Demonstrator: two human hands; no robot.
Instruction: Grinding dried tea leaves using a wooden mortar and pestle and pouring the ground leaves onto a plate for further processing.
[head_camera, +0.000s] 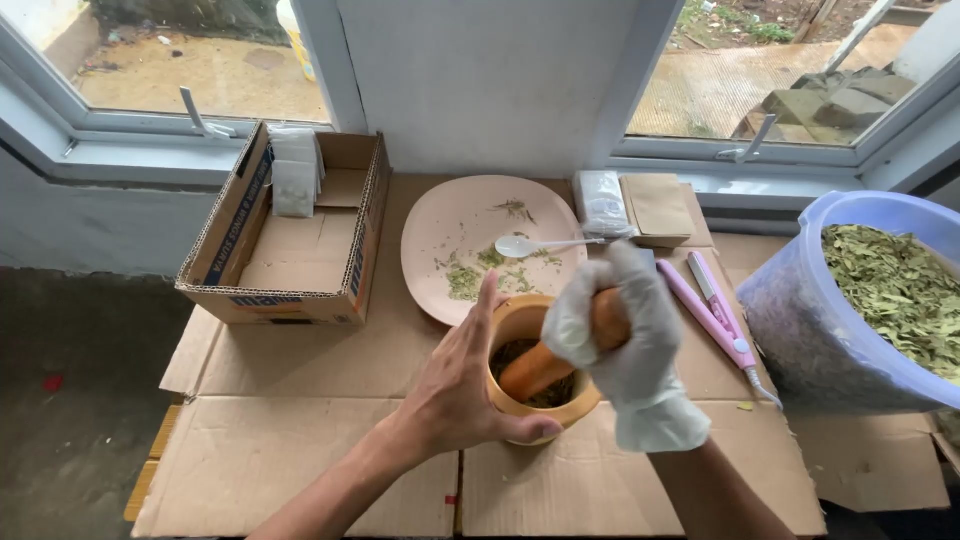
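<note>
A small tan mortar stands on the cardboard-covered table, with crushed green leaves inside it. My bare left hand cups the mortar's left side and front rim. My right hand, in a white glove, grips the top of an orange-brown pestle that slants down into the mortar. Just behind the mortar lies a pale pink plate scattered with leaf crumbs and a white plastic spoon.
An open cardboard box with white sachets sits at the back left. A translucent bucket of dried green leaves stands at the right. A pink sealer tool lies beside it. Stacks of white and brown packets rest by the window sill.
</note>
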